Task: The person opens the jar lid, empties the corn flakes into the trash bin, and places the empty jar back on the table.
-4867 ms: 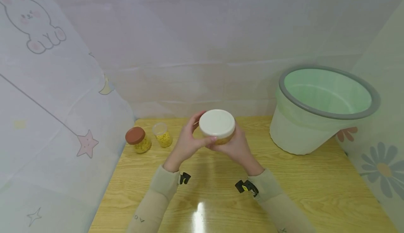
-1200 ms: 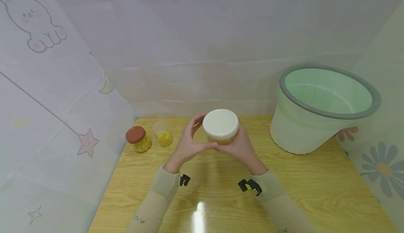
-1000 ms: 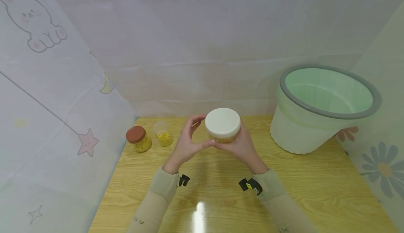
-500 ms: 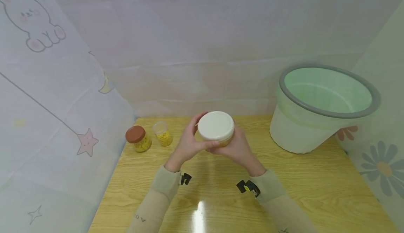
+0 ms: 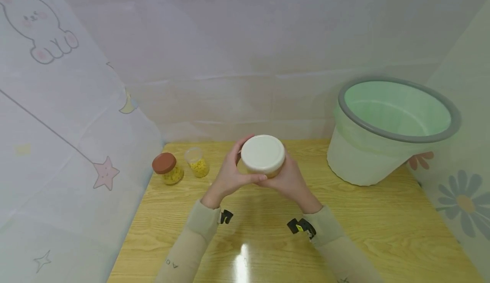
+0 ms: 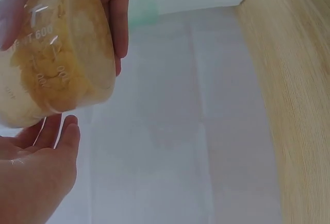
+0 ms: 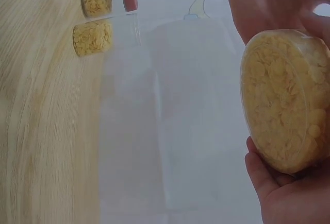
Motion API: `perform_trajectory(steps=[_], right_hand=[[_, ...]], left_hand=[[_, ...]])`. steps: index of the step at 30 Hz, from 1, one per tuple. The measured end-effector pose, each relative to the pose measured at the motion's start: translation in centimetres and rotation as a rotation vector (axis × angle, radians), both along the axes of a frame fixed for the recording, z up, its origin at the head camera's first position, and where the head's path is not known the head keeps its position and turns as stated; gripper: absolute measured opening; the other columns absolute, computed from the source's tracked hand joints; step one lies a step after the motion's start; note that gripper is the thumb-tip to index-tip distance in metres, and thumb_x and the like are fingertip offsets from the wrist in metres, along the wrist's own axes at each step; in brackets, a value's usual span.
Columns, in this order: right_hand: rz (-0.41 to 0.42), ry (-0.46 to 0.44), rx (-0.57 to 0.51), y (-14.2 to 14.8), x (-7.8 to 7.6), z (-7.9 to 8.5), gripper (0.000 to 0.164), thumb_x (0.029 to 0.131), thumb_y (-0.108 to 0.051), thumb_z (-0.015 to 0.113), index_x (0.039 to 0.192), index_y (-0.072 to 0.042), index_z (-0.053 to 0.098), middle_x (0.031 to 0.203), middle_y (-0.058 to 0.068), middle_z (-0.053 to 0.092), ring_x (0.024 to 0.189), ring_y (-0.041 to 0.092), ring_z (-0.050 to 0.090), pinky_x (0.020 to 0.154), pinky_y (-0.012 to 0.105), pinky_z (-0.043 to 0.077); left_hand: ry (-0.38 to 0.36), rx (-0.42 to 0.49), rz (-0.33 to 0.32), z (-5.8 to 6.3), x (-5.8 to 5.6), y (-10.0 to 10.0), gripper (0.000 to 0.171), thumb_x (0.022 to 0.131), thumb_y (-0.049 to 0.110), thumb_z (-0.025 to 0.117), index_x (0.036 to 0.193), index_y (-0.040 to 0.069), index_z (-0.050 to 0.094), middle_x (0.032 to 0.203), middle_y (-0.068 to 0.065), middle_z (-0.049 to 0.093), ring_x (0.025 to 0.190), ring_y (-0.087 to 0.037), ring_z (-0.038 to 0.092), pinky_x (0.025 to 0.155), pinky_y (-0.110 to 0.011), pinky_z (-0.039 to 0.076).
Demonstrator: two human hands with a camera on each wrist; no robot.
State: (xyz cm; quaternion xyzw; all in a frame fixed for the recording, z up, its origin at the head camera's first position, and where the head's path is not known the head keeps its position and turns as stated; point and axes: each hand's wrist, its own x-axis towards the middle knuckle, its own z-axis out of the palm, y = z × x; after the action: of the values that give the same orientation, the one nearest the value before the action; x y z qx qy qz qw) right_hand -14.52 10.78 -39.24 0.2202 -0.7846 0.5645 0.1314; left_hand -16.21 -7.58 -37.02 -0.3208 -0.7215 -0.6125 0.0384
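A clear jar with yellow flakes inside and a white lid (image 5: 263,152) is held up above the table between both hands. In the head view my left hand (image 5: 231,174) grips its left side, thumb across the front. My right hand (image 5: 288,180) grips the right side and lower part, its thumb mostly covered by the left one. Measuring marks show on the jar's wall (image 6: 44,54) in the left wrist view. From the right wrist the flakes can be seen through the jar's bottom (image 7: 273,100). The lid is on.
On the wooden table (image 5: 264,232), at the back left, stand a brown-lidded jar (image 5: 168,170) and a clear lidded jar (image 5: 198,164), both with yellow flakes. A large pale green bucket with a grey rim (image 5: 356,155) stands at the back right. Printed cloth hangs around the table.
Since a second ago the jar has moved slightly left and down, and my left fingers have come in closer around it. Between half a second ago and now little differs. The other jars and bucket stay put.
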Motion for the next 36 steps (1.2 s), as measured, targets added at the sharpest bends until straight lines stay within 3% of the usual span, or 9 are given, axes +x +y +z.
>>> perform_trajectory(steps=[8,17,26,31,33,36], right_hand=[[-0.016,-0.025,-0.040,0.9,-0.6,-0.3,0.095,0.061,-0.019,0.090,0.138,-0.012,0.036,0.125,0.004,0.052,0.113,0.020,0.050,0.094,0.045,0.040],[0.006,-0.031,-0.073,1.1,-0.8,-0.6,0.093,0.061,-0.018,0.090,0.138,-0.014,0.038,0.125,0.001,0.052,0.114,0.020,0.050,0.093,0.046,0.041],[0.032,-0.017,-0.034,0.2,-0.2,-0.6,0.091,0.060,-0.018,0.090,0.136,-0.013,0.041,0.124,0.001,0.053,0.110,0.019,0.052,0.089,0.044,0.044],[0.038,-0.024,-0.027,0.0,-0.5,-1.6,0.094,0.058,-0.024,0.091,0.137,-0.022,0.040,0.125,-0.003,0.052,0.111,0.017,0.051,0.088,0.044,0.044],[0.038,-0.019,-0.021,0.0,-1.0,-2.4,0.096,0.057,-0.028,0.091,0.137,-0.027,0.039,0.125,-0.005,0.051,0.111,0.016,0.051,0.088,0.042,0.045],[0.037,-0.013,-0.010,-0.1,-0.9,-2.1,0.097,0.057,-0.026,0.092,0.138,-0.024,0.039,0.125,-0.005,0.051,0.111,0.015,0.051,0.089,0.041,0.045]], left_hand=[[0.051,0.008,0.013,-0.1,0.2,-0.4,0.081,0.069,0.008,0.083,0.136,-0.004,0.037,0.134,-0.015,0.044,0.127,-0.025,0.038,0.105,-0.049,0.026],[0.044,0.015,0.043,-0.2,0.1,-0.4,0.072,0.073,0.006,0.080,0.132,-0.004,0.039,0.131,-0.015,0.045,0.125,-0.024,0.039,0.106,-0.048,0.026],[-0.023,-0.084,0.083,0.3,0.6,0.3,0.097,0.067,0.015,0.086,0.145,0.011,0.029,0.140,-0.006,0.040,0.124,-0.016,0.041,0.102,-0.042,0.033],[-0.001,-0.144,0.108,1.0,0.6,0.5,0.104,0.060,0.019,0.090,0.145,0.011,0.031,0.133,-0.008,0.046,0.117,-0.018,0.047,0.097,-0.043,0.037],[0.017,-0.186,0.117,0.5,-0.1,0.4,0.107,0.058,0.029,0.091,0.145,0.018,0.031,0.133,-0.002,0.046,0.115,-0.015,0.048,0.095,-0.041,0.039],[0.049,-0.251,0.128,-0.4,-1.1,0.3,0.110,0.053,0.045,0.090,0.144,0.027,0.031,0.131,0.007,0.044,0.112,-0.012,0.048,0.092,-0.039,0.041]])
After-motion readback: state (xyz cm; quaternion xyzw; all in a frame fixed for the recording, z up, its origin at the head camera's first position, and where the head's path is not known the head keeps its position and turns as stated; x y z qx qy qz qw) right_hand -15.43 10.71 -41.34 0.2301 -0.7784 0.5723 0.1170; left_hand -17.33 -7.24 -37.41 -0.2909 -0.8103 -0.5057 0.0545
